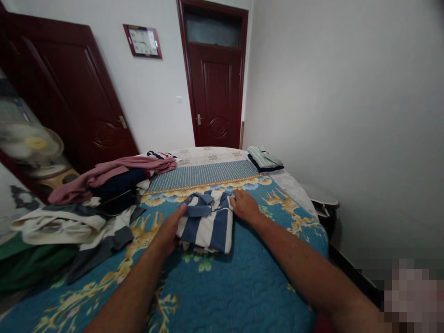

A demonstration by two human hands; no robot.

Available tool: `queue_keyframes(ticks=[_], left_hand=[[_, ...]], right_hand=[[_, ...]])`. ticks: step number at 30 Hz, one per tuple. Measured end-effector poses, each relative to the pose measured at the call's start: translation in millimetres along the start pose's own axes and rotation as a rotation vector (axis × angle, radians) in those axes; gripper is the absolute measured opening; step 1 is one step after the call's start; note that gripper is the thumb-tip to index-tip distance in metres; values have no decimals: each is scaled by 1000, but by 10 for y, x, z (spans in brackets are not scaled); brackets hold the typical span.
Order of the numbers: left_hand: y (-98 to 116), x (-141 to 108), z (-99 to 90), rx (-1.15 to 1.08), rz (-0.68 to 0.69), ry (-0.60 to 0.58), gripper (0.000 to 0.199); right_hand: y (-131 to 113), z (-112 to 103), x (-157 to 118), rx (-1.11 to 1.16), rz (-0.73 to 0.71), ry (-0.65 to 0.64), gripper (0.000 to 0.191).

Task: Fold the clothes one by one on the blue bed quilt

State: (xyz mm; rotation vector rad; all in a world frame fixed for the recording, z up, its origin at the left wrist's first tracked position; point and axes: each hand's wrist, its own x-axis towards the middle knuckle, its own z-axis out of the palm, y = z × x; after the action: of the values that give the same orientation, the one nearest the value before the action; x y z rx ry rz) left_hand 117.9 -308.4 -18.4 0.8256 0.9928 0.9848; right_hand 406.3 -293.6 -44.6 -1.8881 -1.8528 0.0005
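The striped shirt (204, 229) is smooth matt cloth with a flat cloth collar (199, 211). Spreading toward six o'clock, the bedspread (239, 291) is quilted fabric, its surface puckered. At ten o'clock lies a pink garment (120, 167) of soft matt cloth; at two, a folded stack (265, 158), also matt fabric. Twelve o'clock has a glossy wooden door (219, 92) with a shiny metal handle (199, 119). The wall clock (143, 41) at eleven has a reflective face. The blurred fan (33, 143) toward ten is probably plastic.

Blue quilted bed (236, 286), folded blue-and-white striped shirt (208, 229), jumbled multicoloured clothes (83, 224) left of shirt, pale-green-topped folded stack (265, 159) beyond shirt, rightward
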Motion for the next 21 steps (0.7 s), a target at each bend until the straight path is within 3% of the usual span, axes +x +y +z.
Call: queue_keyframes(ticks=[3, 7, 10, 13, 15, 17, 21], left_hand=[[-2, 16, -98, 193, 142, 42, 45], [2, 9, -155, 284, 298, 83, 39], [73, 15, -116, 27, 332, 49, 42], [258, 78, -210, -330, 420, 225, 30], [415, 136, -410, -498, 510, 384, 22], [555, 173, -680, -574, 567, 499, 23], [699, 130, -1104, -635, 517, 628, 35]], right_hand=[[-77, -42, -28, 35, 109, -53, 44], [-161, -31, -40, 437, 68, -55, 42], [-238, -14, -40, 907, 20, -71, 60], [-312, 43, -61, 1267, -65, -174, 85], [-335, 125, -100, 1254, -126, -220, 84], [-337, 229, -147, 1061, -173, -219, 72], [-365, 397, -170, 661, -237, -185, 52]])
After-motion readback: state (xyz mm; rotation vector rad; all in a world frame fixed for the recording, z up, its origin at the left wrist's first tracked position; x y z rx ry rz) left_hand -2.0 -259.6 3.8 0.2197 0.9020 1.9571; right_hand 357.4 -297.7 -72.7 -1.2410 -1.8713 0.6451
